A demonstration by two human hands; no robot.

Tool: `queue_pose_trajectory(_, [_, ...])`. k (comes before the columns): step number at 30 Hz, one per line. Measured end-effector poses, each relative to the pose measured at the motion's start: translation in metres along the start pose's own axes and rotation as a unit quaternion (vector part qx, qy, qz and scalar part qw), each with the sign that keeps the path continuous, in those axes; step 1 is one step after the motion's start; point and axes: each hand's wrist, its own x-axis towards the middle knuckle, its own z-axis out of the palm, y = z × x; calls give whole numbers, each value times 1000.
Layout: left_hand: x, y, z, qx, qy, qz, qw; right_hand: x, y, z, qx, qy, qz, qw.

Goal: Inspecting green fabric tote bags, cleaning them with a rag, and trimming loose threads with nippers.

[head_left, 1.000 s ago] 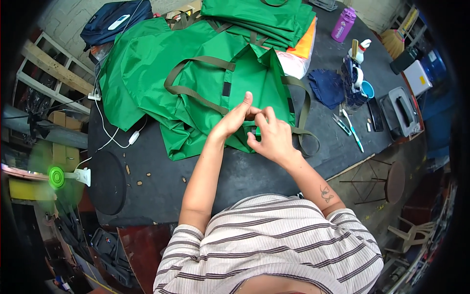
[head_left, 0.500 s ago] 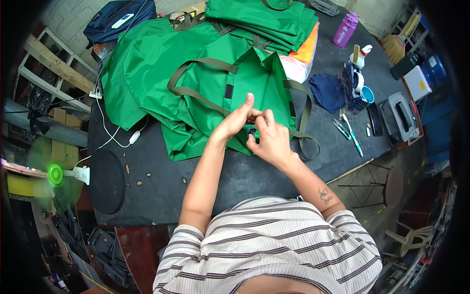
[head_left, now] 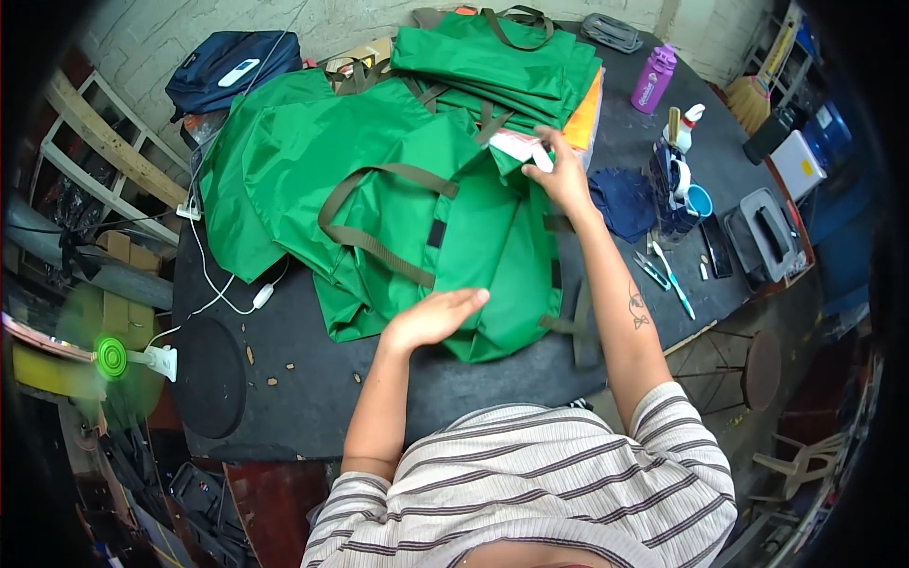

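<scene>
A green fabric bag [head_left: 492, 275] with olive webbing handles lies in front of me, its mouth spread and a black patch on its inner edge. My left hand [head_left: 437, 317] rests on the near part of the bag, flat with fingers stretched out and holding nothing. At the bag's far right corner is my right hand [head_left: 566, 182], its thumb and forefinger apart. White plastic [head_left: 516, 145] shows just beyond those fingers. An olive handle [head_left: 582, 322] hangs blurred at the bag's right side.
More green fabric [head_left: 312, 161] spreads left, and folded green bags [head_left: 492, 71] are stacked behind. To the right are a purple bottle [head_left: 653, 80], dark blue cloth [head_left: 622, 204], thread snips [head_left: 651, 272], a toothbrush [head_left: 674, 282] and a grey container [head_left: 760, 232]. A fan [head_left: 112, 358] stands left.
My hands have parted. The right one has let go of the near edge and moved to the far corner; the left has lowered and flattened. The bag has opened out toward me.
</scene>
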Motion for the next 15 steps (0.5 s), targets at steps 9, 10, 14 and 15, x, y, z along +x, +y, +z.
queue_pose_trajectory(9, [64,31,-35,-330,112,131,928,-27,5,2,145,-20,81,986])
queue_pose_trajectory(10, [82,36,-35,-301,155,150,929,-30,2,0,130,-20,74,989])
queue_pose_trajectory(14, [150,44,-33,-208,188,177,944,-47,-16,-12,29,47,7,998])
queue_pose_trajectory(15, [162,43,-29,-207,216,181,937,-54,-31,-13,-6,89,-5,996])
